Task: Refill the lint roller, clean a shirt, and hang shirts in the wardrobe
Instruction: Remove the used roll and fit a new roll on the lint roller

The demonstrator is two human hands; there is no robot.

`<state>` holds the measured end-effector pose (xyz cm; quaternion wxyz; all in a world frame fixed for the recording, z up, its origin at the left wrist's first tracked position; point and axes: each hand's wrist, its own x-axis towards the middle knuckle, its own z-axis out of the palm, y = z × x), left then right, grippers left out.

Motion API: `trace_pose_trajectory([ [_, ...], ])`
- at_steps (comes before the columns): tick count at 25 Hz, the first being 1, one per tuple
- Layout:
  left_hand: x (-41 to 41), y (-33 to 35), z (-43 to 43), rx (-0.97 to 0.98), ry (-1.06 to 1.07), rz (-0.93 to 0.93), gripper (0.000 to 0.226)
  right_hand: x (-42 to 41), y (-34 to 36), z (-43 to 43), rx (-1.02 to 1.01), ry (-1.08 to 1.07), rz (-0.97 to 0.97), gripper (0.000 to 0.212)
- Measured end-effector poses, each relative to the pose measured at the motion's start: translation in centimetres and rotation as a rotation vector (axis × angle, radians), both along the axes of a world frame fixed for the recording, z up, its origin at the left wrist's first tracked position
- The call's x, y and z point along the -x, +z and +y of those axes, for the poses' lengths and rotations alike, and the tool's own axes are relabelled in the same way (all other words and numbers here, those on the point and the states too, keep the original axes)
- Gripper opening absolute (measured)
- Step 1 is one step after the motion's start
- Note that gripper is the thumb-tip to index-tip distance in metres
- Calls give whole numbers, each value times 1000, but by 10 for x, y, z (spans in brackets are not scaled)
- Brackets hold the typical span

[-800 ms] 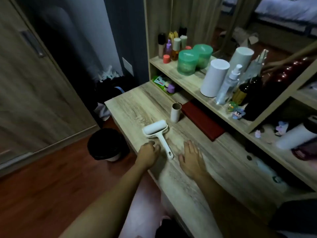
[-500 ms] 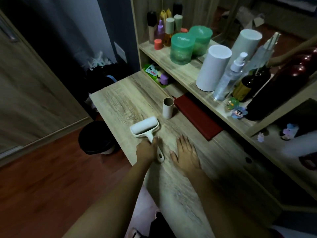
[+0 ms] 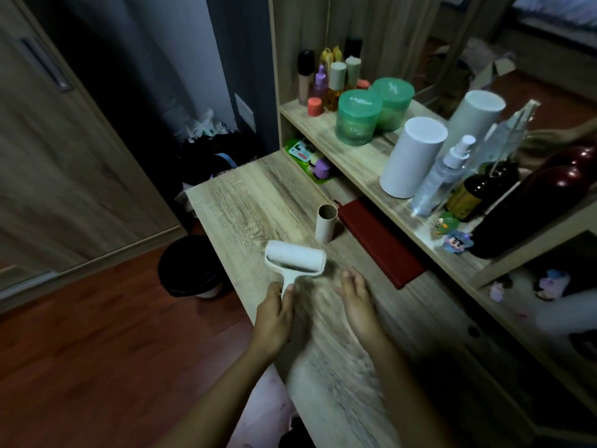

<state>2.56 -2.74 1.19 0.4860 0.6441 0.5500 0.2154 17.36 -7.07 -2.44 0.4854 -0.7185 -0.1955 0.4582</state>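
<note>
- Two hands are showing: the left hand (image 3: 274, 313) and the right hand (image 3: 358, 303).
- One lint roller (image 3: 294, 260) is showing.
- One bare cardboard tube (image 3: 325, 223) is standing on the desk (image 3: 245, 205).
- Two green jars (image 3: 358, 117) are sitting on the shelf (image 3: 361, 163).
- Two white cylinders (image 3: 412, 158) are standing there.
- One clear spray bottle (image 3: 442, 177) is standing beside them.
- One red book (image 3: 381, 242) is lying flat.
- One black bin (image 3: 189, 266) is standing on the floor.
- Two small figurines (image 3: 457, 242) are sitting at the shelf edge.
</note>
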Motion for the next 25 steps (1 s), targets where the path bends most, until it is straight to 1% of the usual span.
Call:
trace_pose_trajectory([
  [1, 4, 6, -8, -39, -46, 1, 24, 6, 16, 4, -46, -111, 147, 51],
  [2, 7, 10, -16, -57, -95, -12, 23, 12, 28, 5, -72, -178, 249, 50],
  [3, 10, 15, -24, -68, -149, -34, 22, 19, 40, 5, -89, -209, 283, 49],
  [5, 16, 23, -38, -86, -277, -50, 20, 27, 57, -1, -91, -250, 209, 44],
  [7, 19, 27, -44, -111, -394, -47, 22, 28, 64, -9, -110, -311, 115, 32],
  [8, 19, 28, -44, -127, -387, -59, 25, 26, 66, -13, -123, -332, 84, 26],
  [9, 17, 31, -40, -119, -301, -101, 28, 25, 70, -16, -132, -335, 51, 22],
  [11, 12, 37, -25, -21, -72, -241, 27, 23, 72, -23, -137, -310, -25, 18],
  [12, 8, 43, -17, 34, -28, -304, 25, 22, 72, -26, -131, -293, -59, 17],
  [13, 5, 48, -11, 53, -47, -328, 25, 23, 75, -28, -118, -279, -85, 17],
  [15, 1, 54, -6, -4, -115, -280, 23, 25, 79, -33, -121, -288, -111, 16],
  [18, -2, 53, -13, -65, -49, -246, 21, 28, 84, -32, -124, -355, -141, 11],
  [21, 0, 53, -17, -97, -20, -293, 29, 28, 93, -31, -132, -380, -168, 8],
  [22, 0, 54, -17, -125, -29, -295, 28, 27, 94, -31, -137, -379, -174, 11],
  [24, 1, 59, -16, -184, -63, -268, 25, 26, 95, -31, -134, -379, -174, 23],
  [25, 1, 59, -15, -193, -84, -264, 27, 26, 94, -30, -127, -383, -167, 28],
])
